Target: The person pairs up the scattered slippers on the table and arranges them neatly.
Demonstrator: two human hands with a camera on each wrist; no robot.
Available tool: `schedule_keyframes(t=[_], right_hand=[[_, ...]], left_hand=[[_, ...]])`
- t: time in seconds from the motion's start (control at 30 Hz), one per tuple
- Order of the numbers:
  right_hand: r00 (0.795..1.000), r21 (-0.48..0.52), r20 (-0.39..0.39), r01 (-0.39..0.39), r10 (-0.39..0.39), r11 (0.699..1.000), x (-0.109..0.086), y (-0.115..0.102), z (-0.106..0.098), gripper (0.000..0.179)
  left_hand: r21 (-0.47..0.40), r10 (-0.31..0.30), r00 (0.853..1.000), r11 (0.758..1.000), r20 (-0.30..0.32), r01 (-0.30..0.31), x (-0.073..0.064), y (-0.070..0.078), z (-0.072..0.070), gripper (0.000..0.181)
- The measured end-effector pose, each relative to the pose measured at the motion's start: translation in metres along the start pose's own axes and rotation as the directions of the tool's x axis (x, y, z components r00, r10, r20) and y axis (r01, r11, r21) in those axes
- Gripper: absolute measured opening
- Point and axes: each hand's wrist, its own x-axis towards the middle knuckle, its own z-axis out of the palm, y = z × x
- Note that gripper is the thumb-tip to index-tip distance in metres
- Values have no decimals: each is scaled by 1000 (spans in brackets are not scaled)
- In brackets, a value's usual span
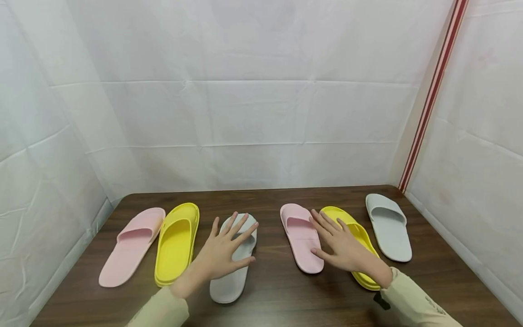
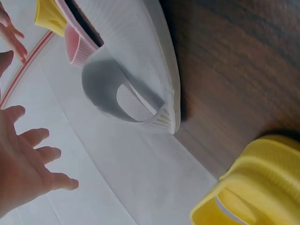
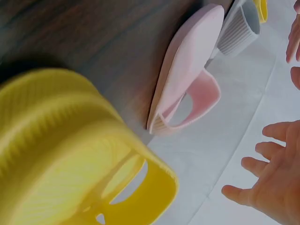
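My left hand (image 1: 222, 252) is spread with straight fingers above a grey slipper (image 1: 229, 286), covering part of its strap in the head view. In the left wrist view that grey slipper (image 2: 136, 51) lies apart from the hand (image 2: 23, 164), with air between them. My right hand (image 1: 341, 245), fingers also spread, hovers over the gap between a pink slipper (image 1: 300, 240) and a yellow slipper (image 1: 365, 278). The right wrist view shows this hand (image 3: 274, 173) clear of both the pink slipper (image 3: 192, 51) and the yellow slipper (image 3: 70, 154). Neither hand holds anything.
Left of my left hand lie another pink slipper (image 1: 126, 256) and another yellow slipper (image 1: 175, 250), side by side. A second grey slipper (image 1: 390, 229) lies at the far right of the dark wooden table (image 1: 269, 290). White sheeting (image 1: 253, 113) hangs behind and on both sides.
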Motion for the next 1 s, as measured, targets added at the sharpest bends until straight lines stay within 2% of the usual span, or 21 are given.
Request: schedule_keyframes(t=[0.33,0.73,1.0], right_hand=[[996,-70,-81,31,-37,997,-1,12,-10,71],[996,-10,-81,-48,47,999,0,35,-22,63],[993,12,-35,-115,115,993,-3,58,-23,59]], left_hand=[[4,42,998,999,-38,-42,7,-7,-8,70],[-11,67,992,998,-103,-68,16,-20,-12,60],[-17,80,995,997,-58,-81,23,-29,-13,48]])
